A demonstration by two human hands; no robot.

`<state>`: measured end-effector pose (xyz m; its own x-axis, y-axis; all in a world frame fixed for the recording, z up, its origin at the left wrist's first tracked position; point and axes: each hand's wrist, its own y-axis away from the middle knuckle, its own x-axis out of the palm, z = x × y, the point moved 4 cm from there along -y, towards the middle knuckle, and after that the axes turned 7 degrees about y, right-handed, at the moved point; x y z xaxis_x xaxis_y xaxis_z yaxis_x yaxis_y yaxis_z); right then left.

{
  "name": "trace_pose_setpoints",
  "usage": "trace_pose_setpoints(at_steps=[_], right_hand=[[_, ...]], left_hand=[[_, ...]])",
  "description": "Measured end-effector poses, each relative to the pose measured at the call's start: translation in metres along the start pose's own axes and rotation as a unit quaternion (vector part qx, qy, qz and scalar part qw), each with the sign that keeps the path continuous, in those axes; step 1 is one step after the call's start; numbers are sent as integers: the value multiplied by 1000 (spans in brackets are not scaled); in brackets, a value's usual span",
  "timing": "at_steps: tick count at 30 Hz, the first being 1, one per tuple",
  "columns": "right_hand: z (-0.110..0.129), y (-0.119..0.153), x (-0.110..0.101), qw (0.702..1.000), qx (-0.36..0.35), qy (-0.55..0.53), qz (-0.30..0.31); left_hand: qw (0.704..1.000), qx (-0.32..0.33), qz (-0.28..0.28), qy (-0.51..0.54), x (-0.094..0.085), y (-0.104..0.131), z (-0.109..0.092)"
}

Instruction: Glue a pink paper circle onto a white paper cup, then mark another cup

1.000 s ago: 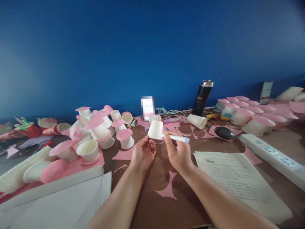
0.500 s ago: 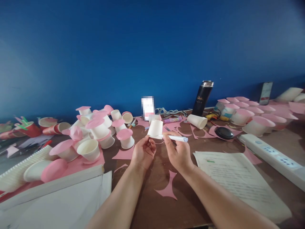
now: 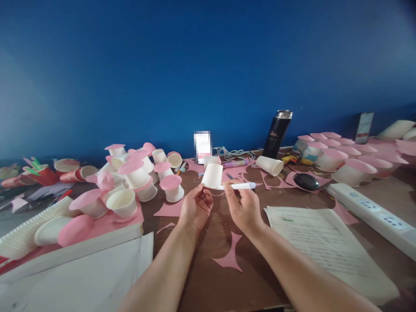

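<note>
White paper cup [image 3: 212, 175] in front of me, off the tabletop as far as I can judge, left of the black flask [image 3: 277, 134] and nearer to me. Narrow end up, tilted, wide rim toward my hands. My left hand [image 3: 196, 206] pinches the rim at its left edge between thumb and finger, other fingers curled. My right hand [image 3: 243, 206] has its fingers pressed together around a white pen [image 3: 242, 186], nose at the rim's right side; can't tell whether it touches.

Change over the last second: the pen's rear end sits higher and closer in, so it lies flatter. Cup and left-hand grip look the same. My read: a small angle adjustment, work at the rim midway, nothing finished. Can't make out any mark on the cup.

Rest stays put: one batch of pink-topped cups [image 3: 131, 173] well left of the flask, a second batch [image 3: 349, 175] to its right, a tipped cup [image 3: 269, 166] just in front of it. Pink scrap [image 3: 230, 255] on the tabletop [image 3: 214, 286], left of the flask, much nearer me; printed sheets [image 3: 325, 247] nearer me, to its right.
</note>
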<state>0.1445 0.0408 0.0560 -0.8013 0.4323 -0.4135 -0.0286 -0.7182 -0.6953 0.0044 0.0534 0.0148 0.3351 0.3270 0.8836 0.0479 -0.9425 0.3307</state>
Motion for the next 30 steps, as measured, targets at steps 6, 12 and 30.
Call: trace_pose_setpoints(at_steps=[6,12,30], right_hand=[[-15,-3,1,986,96,-130,-46],[-45,-1,23,926,297,-230,30],[-50,1,33,913,312,-255,63]], left_hand=[[1000,-10,-3,10,1,1,1],[995,-85,17,42,5,4,3],[986,-2,127,-111,9,8,18]])
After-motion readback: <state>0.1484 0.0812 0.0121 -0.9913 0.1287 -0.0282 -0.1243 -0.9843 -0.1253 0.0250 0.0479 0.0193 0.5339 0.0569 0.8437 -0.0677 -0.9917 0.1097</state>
